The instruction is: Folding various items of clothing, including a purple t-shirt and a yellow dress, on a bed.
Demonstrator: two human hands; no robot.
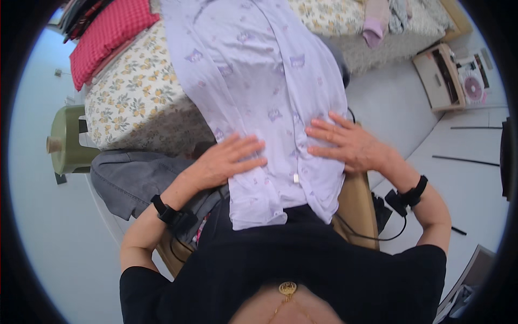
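Note:
A pale lavender garment with small purple printed figures stretches from the bed down onto my lap. Its long sides are folded inward over the middle, and a small white label shows near the lower end. My left hand lies flat on the left fold, fingers stretched out. On the right fold rests my right hand, its fingers spread and slightly blurred. Neither hand grips the cloth. The garment's far end runs out of the picture at the top.
The bed has a yellow-flowered cover, with a red checked pillow at its left. Grey jeans lie beside my left arm. A green stool stands further left. At the right are a small cabinet and a pink fan.

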